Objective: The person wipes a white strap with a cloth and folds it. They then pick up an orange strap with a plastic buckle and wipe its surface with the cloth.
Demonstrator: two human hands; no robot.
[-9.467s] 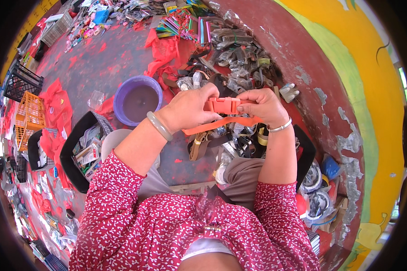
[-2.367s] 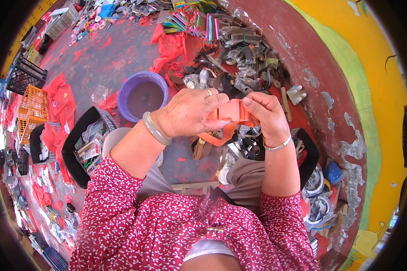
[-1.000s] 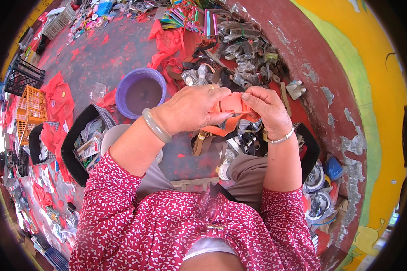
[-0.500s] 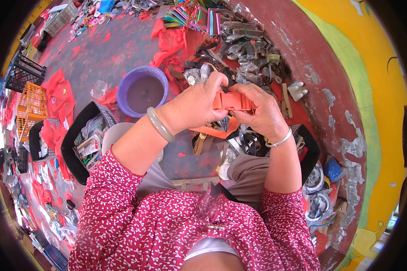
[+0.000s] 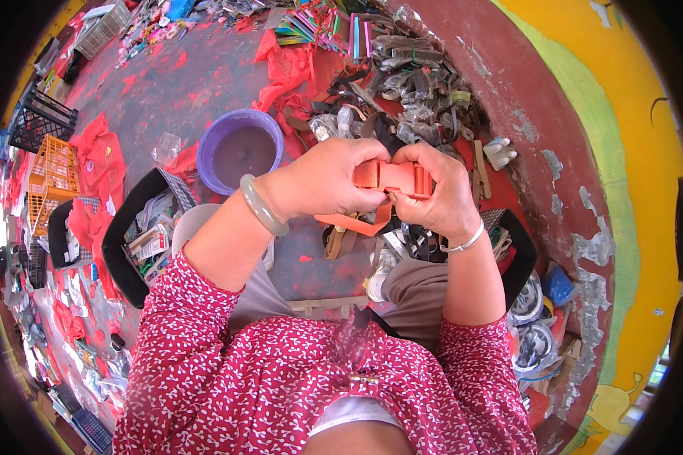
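Hands: I see left hand and right hand both clamped on the orange plastic buckle | Where: held over the lap, orange strap looping beneath | Advice: I'd keep halves aligned, thumbs pressing evenly, strap untwisted.

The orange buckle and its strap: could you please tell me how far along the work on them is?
Done: the orange strap already runs into the orange buckle and loops below it. In hand: the left hand and right hand both pinch the buckle. Left: a heap of bagged parts lies beyond; whether the buckle is fully closed is hidden by the fingers.
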